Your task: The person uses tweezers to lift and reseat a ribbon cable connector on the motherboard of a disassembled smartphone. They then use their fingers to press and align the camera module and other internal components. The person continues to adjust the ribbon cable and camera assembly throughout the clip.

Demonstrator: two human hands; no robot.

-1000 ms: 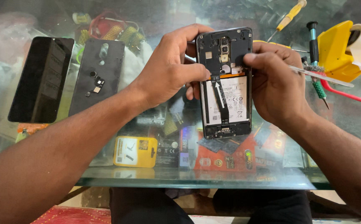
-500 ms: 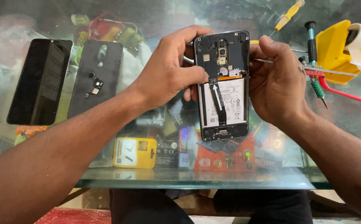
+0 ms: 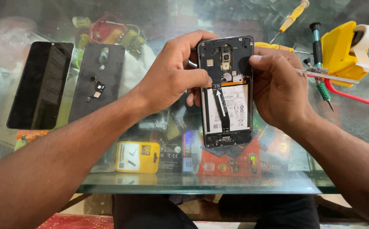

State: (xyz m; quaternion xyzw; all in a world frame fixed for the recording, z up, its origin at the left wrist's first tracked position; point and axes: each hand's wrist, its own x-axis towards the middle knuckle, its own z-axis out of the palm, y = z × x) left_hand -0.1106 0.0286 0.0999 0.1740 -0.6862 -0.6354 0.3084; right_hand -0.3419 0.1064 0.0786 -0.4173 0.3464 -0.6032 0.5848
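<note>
An opened smartphone with its back removed shows a white battery, a black flex cable and a camera module. My left hand grips its left edge, thumb pressed near the middle. My right hand holds the right edge, with thin tweezers sticking out to the right from under the fingers. The phone is held just above the glass table.
A black screen panel and a black back cover lie at the left. Yellow-handled screwdrivers, a green-tipped driver and a yellow tape dispenser sit at the right. Coloured packets show under the glass.
The phone has shifted slightly and my right hand has slid up along its right edge toward the top. My left hand keeps its grip.
</note>
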